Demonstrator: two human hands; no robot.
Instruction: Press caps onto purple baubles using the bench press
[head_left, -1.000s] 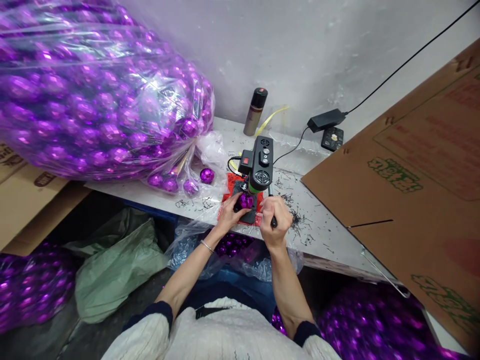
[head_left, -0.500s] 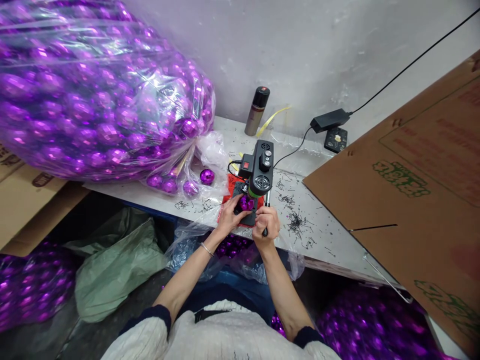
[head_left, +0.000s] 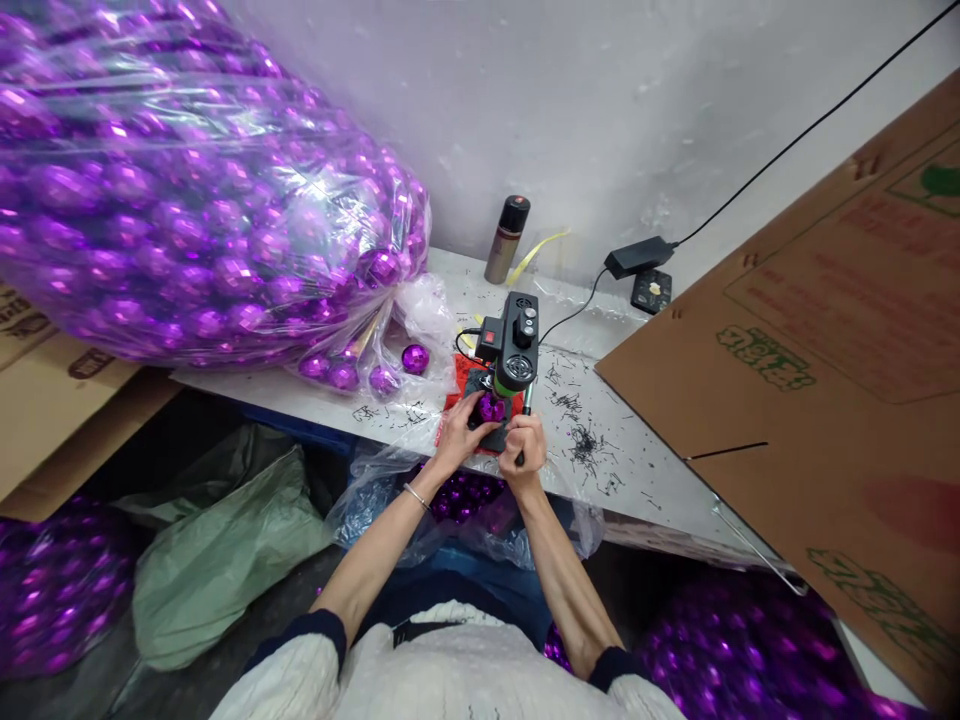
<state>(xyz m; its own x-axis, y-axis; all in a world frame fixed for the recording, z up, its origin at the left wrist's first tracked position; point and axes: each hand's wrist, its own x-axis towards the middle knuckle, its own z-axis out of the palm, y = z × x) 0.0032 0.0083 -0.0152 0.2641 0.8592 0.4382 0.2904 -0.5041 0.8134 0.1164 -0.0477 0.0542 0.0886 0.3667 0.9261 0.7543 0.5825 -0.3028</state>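
The purple ball is gripped by the left hand, the lever by the right hand; if loosely held, the ball could be skewed, or fingers pinched.

That person has both arms out in front, the left forearm and right forearm slanting inward toward each other, wrists close to the near edge of the surface. Just past that edge, the left hand curves in a grip, thumb set apart from the fingers. Near it, the right hand is balled into a fist, fingers folded tight.
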